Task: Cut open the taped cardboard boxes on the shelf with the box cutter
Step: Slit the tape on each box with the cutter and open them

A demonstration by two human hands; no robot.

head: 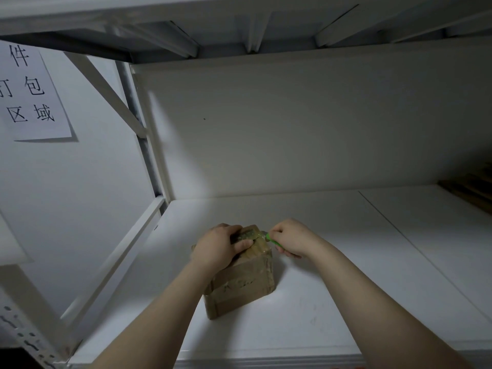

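The left hand's [217, 249] fingers curl over the far top edge of the taped cardboard box [245, 286], thumb across its top, gripping it. The right hand [288, 239] is clenched round the green box cutter [272, 240], whose tip meets the box's far right top corner. Both forearms reach in from below to the box, which stands on the white shelf [346, 288]; the blade is too small to make out, and the fist hides most of the handle.

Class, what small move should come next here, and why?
Probably draw the green-handled box cutter along the top tape: the right hand holds it at the top edge of the brown taped cardboard box, which the left hand steadies.
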